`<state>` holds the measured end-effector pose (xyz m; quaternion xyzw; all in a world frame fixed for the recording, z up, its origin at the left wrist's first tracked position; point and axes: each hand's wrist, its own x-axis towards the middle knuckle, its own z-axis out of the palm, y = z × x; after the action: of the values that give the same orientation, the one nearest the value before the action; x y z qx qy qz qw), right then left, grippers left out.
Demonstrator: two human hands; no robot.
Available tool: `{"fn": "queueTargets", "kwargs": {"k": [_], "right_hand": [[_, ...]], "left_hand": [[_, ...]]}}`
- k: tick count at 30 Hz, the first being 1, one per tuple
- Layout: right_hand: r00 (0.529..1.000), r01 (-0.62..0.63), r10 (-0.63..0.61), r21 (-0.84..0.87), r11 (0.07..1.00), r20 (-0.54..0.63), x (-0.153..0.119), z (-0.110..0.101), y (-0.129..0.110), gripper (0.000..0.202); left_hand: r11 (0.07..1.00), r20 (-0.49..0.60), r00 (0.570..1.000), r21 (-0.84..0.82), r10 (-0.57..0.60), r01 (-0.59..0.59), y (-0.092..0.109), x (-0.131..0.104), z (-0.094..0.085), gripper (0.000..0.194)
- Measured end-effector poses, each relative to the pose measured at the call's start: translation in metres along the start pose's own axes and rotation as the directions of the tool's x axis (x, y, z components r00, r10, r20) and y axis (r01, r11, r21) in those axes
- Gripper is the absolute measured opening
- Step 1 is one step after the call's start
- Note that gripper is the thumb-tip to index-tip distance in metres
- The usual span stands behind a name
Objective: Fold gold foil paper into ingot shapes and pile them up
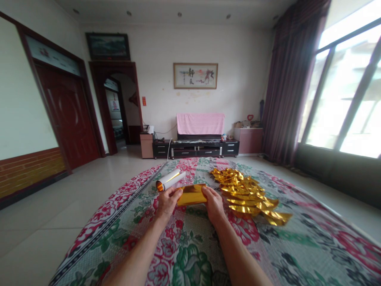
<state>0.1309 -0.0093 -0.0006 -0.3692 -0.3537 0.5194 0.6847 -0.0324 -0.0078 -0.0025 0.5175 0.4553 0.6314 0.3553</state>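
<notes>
Between my two hands a sheet of shiny gold foil paper (pixel 192 195) is held out flat, a little above the table. My left hand (pixel 167 201) pinches its left edge, thumb on top. At the opposite edge, my right hand (pixel 213 201) grips it the same way. Just beyond my left hand lies a loose roll of paper (pixel 171 179), white outside and gold inside. To the right of my right hand, a pile of folded gold foil pieces (pixel 247 194) spreads over the cloth, several of them boat-shaped with pointed ends.
A flowered tablecloth (pixel 193 262) in red, green and white covers the round table. Past its far edge stands a low black TV cabinet (pixel 196 151) with a pink cloth (pixel 201 124) above it. Windows and a purple curtain (pixel 282 87) line the right side.
</notes>
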Motion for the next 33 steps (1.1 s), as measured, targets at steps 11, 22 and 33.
{"fn": "queueTargets", "kwargs": {"k": [11, 22, 33], "right_hand": [[1.0, 0.005, -0.005, 0.018, 1.0, -0.002, 0.0, 0.001, -0.001, 0.032], [0.999, 0.04, -0.04, -0.003, 0.999, -0.036, 0.002, 0.0, 0.0, 0.022], [0.998, 0.042, -0.041, 0.02, 0.999, -0.054, 0.0, 0.001, -0.002, 0.022]], "left_hand": [[0.999, -0.011, 1.0, 0.033, 0.024, -0.023, 0.001, -0.001, 0.001, 0.032], [0.986, -0.004, 0.998, 0.153, 0.07, -0.069, 0.012, -0.006, 0.001, 0.029], [0.976, 0.033, 0.991, 0.171, 0.132, -0.136, 0.018, -0.009, -0.001, 0.024]]}}
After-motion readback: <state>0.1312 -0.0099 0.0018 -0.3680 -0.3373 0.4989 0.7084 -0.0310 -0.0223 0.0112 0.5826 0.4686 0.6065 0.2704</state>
